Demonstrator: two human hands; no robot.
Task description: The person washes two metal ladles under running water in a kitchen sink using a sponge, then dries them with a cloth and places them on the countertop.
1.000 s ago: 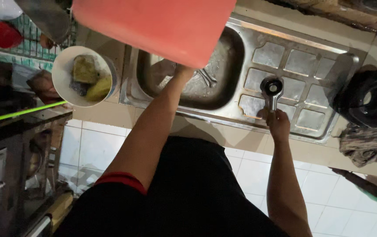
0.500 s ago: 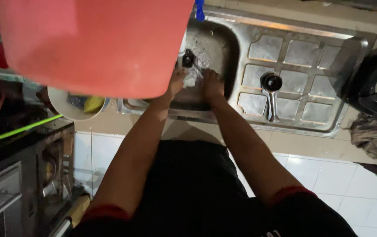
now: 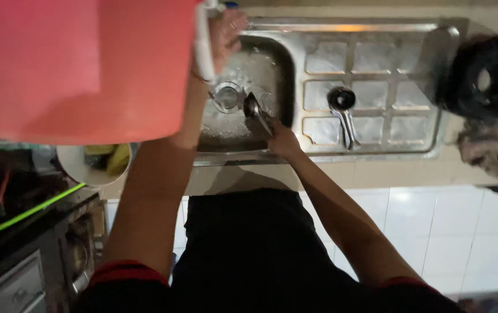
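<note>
Red plastic bucket (image 3: 81,64) is held up over the steel sink (image 3: 376,26) by the left hand (image 3: 226,32), whose fingers are closed around the white handle (image 3: 202,43). A spoon (image 3: 256,111) is gripped by its stem in the right hand (image 3: 284,142), its bowl lying inside the wet basin just beside the drain (image 3: 226,95). A ladle (image 3: 343,107) rests on the ribbed draining board. A white bowl (image 3: 78,168) with sponges sits on the surface at the left. For a clean rinse, the bucket is best tilted slowly and the spoon kept low under the pour, so splashing is limited.
</note>
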